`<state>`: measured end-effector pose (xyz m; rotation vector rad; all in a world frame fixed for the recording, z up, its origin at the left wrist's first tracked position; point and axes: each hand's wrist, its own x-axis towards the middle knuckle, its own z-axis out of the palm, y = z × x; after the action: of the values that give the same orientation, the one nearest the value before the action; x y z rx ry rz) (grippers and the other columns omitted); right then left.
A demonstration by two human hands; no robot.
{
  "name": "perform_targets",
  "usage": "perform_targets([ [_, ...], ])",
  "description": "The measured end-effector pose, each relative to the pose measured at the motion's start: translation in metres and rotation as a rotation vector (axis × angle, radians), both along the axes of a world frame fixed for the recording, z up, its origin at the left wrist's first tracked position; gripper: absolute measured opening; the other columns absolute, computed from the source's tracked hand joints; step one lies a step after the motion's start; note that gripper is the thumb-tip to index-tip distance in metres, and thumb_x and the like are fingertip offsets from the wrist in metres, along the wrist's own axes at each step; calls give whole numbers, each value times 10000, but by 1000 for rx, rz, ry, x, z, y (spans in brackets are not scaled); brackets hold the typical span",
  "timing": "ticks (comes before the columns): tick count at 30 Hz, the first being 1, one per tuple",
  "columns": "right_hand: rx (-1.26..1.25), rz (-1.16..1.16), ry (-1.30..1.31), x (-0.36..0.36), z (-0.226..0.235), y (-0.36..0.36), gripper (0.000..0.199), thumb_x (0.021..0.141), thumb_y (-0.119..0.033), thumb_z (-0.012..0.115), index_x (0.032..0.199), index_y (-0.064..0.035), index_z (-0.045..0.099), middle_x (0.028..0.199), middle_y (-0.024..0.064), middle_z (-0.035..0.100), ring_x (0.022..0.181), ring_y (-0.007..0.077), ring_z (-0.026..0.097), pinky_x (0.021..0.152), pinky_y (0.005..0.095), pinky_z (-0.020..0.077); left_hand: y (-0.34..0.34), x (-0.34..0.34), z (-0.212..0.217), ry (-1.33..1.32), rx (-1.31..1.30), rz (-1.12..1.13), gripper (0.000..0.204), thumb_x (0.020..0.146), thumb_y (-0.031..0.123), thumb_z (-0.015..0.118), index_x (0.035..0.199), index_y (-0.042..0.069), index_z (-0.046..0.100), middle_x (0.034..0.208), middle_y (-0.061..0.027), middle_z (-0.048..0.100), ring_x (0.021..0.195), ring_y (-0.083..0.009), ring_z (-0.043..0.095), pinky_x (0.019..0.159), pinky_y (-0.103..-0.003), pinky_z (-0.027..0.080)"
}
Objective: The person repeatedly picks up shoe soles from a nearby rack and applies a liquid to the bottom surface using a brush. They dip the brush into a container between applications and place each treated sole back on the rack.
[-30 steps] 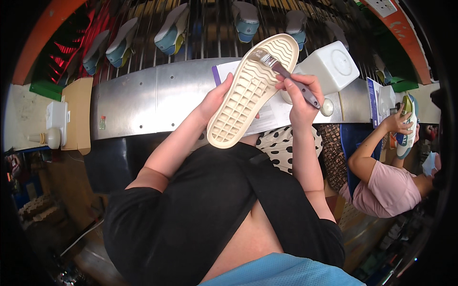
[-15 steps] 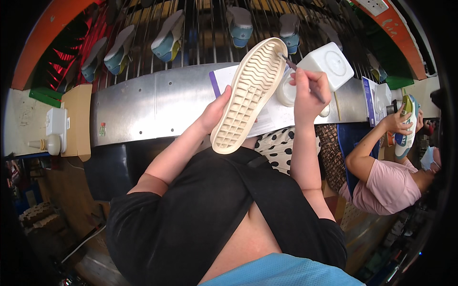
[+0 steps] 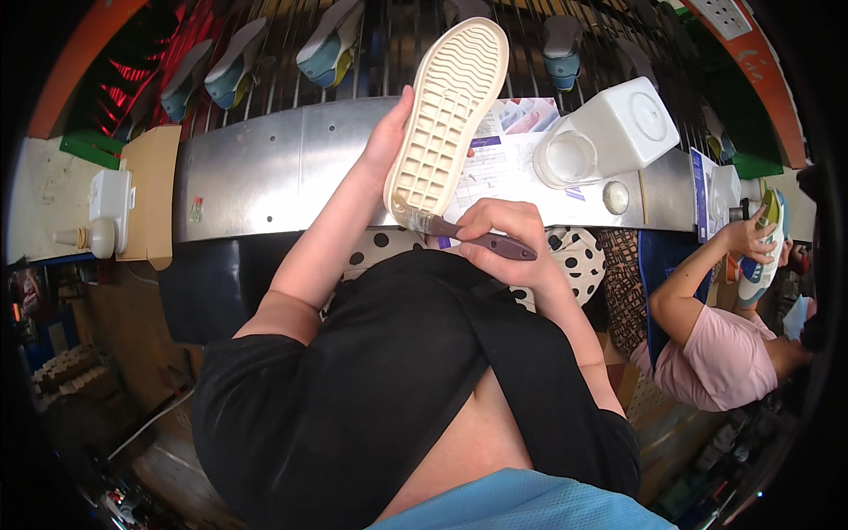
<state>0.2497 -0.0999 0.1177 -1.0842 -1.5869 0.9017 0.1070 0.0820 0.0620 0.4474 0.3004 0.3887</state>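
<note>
A cream shoe sole [image 3: 446,115] tilts up over the metal table, its wavy and gridded inner side toward me. My left hand [image 3: 389,132] grips it along its left edge. In my right hand [image 3: 508,234] is a flat paintbrush [image 3: 442,227] with a dark handle. Its bristles touch the near end of the sole, at the gridded part. Right of the sole, a white container [image 3: 609,132] lies tilted, with a round cup-like opening [image 3: 566,159] facing me. A small round white dish [image 3: 616,198] is near it.
A metal ledge [image 3: 291,141] borders a roller conveyor [image 3: 380,62] carrying several blue-grey shoes [image 3: 329,44]. Printed sheets [image 3: 503,172] lie under my work. On the left stand a cardboard piece [image 3: 150,194] and a white dispenser [image 3: 108,212]. At right, a co-worker [image 3: 715,327] holds a shoe [image 3: 767,247].
My right hand has brought the brush from the sole's far end to its near end. The sole has moved farther away. Shoes on the conveyor have shifted right.
</note>
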Motion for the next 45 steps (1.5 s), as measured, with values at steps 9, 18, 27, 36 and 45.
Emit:
perform_targets([
  [9, 233, -422, -212, 71, 11, 30, 184, 807, 123, 668, 947, 15, 722, 1033, 144, 731, 928, 213, 712, 781, 282, 560, -25, -2, 3, 20, -60, -191, 745, 1035, 626, 266, 1480, 55, 442, 1238, -233, 651, 944, -404, 720, 700, -515, 638],
  [18, 465, -834, -303, 97, -6, 32, 144, 849, 137, 668, 948, 41, 707, 1028, 142, 722, 792, 138, 689, 719, 234, 546, -41, -4, 7, 27, -67, -164, 758, 1032, 636, 268, 1478, 46, 437, 1214, -230, 655, 920, -393, 723, 685, -501, 635],
  [27, 454, -962, -358, 77, -8, 25, 175, 786, 130, 673, 911, 14, 710, 951, 167, 724, 830, 195, 713, 699, 281, 552, -47, 2, 7, 17, -49, -131, 764, 1032, 637, 262, 1481, 43, 431, 1229, -228, 650, 924, -383, 725, 691, -487, 647],
  [36, 163, -583, 133, 37, -10, 20, 104, 871, 76, 676, 954, 26, 714, 1077, 140, 727, 712, 90, 650, 589, 217, 518, -55, 7, 2, -48, -25, -144, 740, 1036, 624, 268, 1503, 66, 403, 1292, -221, 616, 957, -438, 701, 696, -527, 642],
  [45, 120, -401, 162, 15, -7, 9, 89, 879, 61, 678, 951, 29, 719, 1100, 134, 733, 736, 81, 643, 610, 202, 505, -44, 6, -5, -70, -129, 2, 706, 1051, 577, 300, 1500, 40, 396, 1376, -214, 570, 1081, -374, 681, 832, -499, 629],
])
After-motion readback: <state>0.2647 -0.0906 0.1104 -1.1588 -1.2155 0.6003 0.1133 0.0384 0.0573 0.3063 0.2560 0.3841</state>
